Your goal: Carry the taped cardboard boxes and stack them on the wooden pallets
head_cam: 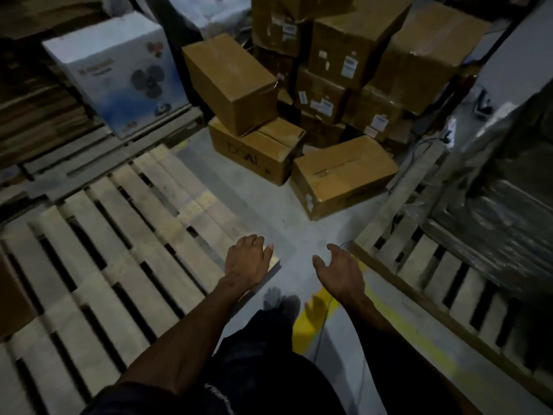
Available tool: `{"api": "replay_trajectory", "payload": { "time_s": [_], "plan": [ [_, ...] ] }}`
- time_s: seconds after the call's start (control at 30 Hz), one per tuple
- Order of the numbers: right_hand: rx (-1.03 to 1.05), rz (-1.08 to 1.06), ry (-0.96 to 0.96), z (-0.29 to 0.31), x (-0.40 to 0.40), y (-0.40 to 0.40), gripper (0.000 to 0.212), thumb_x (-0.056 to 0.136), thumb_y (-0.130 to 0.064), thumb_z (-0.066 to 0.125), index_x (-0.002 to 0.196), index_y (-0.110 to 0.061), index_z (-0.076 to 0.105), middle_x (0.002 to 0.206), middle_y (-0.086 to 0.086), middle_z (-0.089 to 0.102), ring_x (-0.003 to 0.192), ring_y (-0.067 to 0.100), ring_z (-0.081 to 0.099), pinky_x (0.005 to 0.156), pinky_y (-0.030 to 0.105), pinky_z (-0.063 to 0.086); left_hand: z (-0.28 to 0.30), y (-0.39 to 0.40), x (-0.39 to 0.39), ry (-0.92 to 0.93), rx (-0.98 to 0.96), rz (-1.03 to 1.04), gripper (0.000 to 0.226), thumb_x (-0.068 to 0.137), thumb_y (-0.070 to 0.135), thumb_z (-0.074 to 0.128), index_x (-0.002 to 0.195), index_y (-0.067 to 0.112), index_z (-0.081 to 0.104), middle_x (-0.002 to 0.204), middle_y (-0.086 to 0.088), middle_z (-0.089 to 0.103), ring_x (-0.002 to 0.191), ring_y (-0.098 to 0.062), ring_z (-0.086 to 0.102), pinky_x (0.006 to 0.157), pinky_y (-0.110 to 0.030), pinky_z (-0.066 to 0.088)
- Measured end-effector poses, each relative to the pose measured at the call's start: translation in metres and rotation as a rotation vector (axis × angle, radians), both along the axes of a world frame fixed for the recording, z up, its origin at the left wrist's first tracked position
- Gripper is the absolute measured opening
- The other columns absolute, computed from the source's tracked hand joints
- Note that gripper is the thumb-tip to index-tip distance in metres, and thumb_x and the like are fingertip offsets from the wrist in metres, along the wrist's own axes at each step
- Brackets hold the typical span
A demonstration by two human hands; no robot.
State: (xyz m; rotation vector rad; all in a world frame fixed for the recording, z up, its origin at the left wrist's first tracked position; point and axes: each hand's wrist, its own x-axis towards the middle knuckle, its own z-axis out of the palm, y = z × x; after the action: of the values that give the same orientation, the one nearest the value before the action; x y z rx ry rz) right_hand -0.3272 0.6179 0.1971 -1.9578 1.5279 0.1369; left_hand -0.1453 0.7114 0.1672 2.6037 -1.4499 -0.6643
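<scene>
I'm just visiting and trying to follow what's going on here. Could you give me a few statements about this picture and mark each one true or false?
1. Both hands are empty. True: the left hand and right hand hold nothing, fingers relaxed.
2. The light wooden pallet on the left is piled with brown boxes. False: its slats are bare.
3. A white box showing fans stands on the far pallet. True.
4. The tilted brown box lies flat on the floor. False: it leans on the box with black writing.
5. The floor carries a yellow marking. True.
</scene>
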Motion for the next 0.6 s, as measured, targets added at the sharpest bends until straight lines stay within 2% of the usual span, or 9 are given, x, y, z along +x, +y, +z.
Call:
{"api": "replay_trajectory", "payload": {
  "time_s": [0.1, 0.2, 0.33, 0.5, 0.6],
  "plan": [
    [0.015, 0.033, -0.012, 0.006, 0.023, -0.068, 0.064, 0.099, -0.049, 0.051, 0.151, -0.013, 0.037, 0.152, 0.012, 0.043, 0.139, 0.032, 0.040, 0.110, 0.044, 0.038, 0.004, -0.068, 0.022, -0.004, 0.007, 0.047, 0.077, 0.089, 0.052, 0.007, 0.134, 0.009, 0.053, 0.139, -0.012, 0.053, 0.127, -0.032, 0.048, 0.101, -0.039, 0.038],
    [0.013, 0.046, -0.021, 0.016, 0.045, -0.126, 0.064, 0.098, -0.048, 0.052, 0.149, -0.012, 0.040, 0.146, 0.015, 0.047, 0.135, 0.035, 0.044, 0.107, 0.046, 0.041, 0.017, -0.125, 0.044, -0.011, -0.029, 0.076, 0.091, 0.083, 0.058, -0.003, 0.132, 0.008, 0.054, 0.137, -0.014, 0.055, 0.124, -0.033, 0.050, 0.100, -0.040, 0.040],
    [-0.007, 0.084, -0.042, 0.023, 0.078, -0.204, 0.058, 0.093, -0.048, 0.052, 0.139, -0.012, 0.051, 0.134, 0.016, 0.058, 0.124, 0.037, 0.052, 0.100, 0.044, 0.046, 0.031, -0.193, 0.071, -0.053, -0.022, 0.116, 0.081, 0.087, 0.054, 0.002, 0.137, 0.011, 0.049, 0.141, -0.010, 0.051, 0.128, -0.030, 0.046, 0.104, -0.038, 0.038],
    [-0.019, 0.217, -0.058, 0.016, 0.127, -0.308, 0.055, 0.096, -0.044, 0.053, 0.141, -0.012, 0.048, 0.137, 0.015, 0.055, 0.127, 0.036, 0.048, 0.104, 0.044, 0.043, 0.024, -0.270, 0.105, -0.068, -0.019, 0.230, 0.073, 0.090, 0.051, 0.009, 0.138, 0.011, 0.048, 0.141, -0.011, 0.051, 0.129, -0.029, 0.045, 0.103, -0.037, 0.038],
    [0.012, 0.295, -0.073, 0.013, 0.159, -0.370, 0.055, 0.096, -0.044, 0.052, 0.141, -0.013, 0.047, 0.140, 0.014, 0.053, 0.129, 0.035, 0.047, 0.106, 0.045, 0.041, 0.018, -0.318, 0.125, -0.074, -0.027, 0.328, 0.062, 0.099, 0.049, 0.018, 0.138, 0.011, 0.048, 0.141, -0.011, 0.051, 0.128, -0.030, 0.046, 0.103, -0.038, 0.038]
  ]
}}
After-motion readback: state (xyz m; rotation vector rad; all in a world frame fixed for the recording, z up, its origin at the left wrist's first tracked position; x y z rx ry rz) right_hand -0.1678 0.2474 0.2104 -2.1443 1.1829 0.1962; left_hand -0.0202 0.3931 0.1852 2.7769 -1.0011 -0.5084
